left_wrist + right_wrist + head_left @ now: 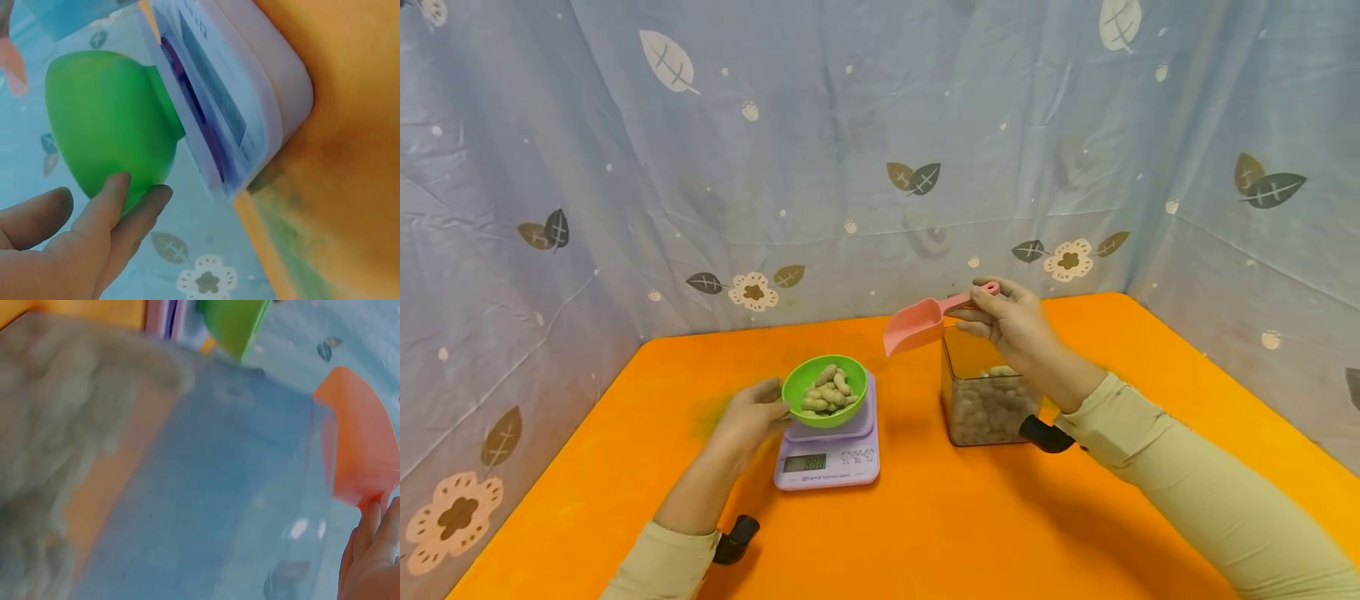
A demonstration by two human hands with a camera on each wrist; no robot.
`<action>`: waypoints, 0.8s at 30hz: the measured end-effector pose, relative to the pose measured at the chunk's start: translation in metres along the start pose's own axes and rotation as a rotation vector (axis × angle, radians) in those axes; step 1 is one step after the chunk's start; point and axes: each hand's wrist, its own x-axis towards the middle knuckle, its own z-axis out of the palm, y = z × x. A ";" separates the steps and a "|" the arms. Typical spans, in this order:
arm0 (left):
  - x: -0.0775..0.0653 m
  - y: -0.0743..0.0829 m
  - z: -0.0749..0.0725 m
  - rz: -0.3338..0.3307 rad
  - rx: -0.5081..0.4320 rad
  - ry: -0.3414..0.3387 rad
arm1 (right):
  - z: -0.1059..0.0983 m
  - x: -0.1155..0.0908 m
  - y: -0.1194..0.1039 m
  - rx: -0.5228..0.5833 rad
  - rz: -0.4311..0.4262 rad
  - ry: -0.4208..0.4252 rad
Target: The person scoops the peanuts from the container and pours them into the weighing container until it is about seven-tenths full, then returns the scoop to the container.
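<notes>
A green bowl (790, 400) with several unshelled peanuts (827, 392) stands on a lilac kitchen scale (827, 471), its display lit. My left hand (751, 423) is at the bowl's left side. In the left wrist view its fingertips (119, 184) touch the bowl's outside, fingers extended and thumb apart. A pink scoop (917, 323) is held by the handle in my right hand (1011, 321), above a clear container (955, 412) of peanuts. No peanuts show in the scoop, whose mouth points left towards the bowl.
An orange cloth (910, 533) covers the table. Behind and at both sides hangs a blue-grey curtain (820, 208) with leaf and flower prints. Black wrist devices (737, 537) sit at the sleeve cuffs. In the right wrist view, the container's see-through wall (206, 487) fills the middle.
</notes>
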 end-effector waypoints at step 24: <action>-0.017 0.001 -0.013 0.030 0.006 -0.012 | -0.089 -0.032 -0.025 -0.069 0.025 0.158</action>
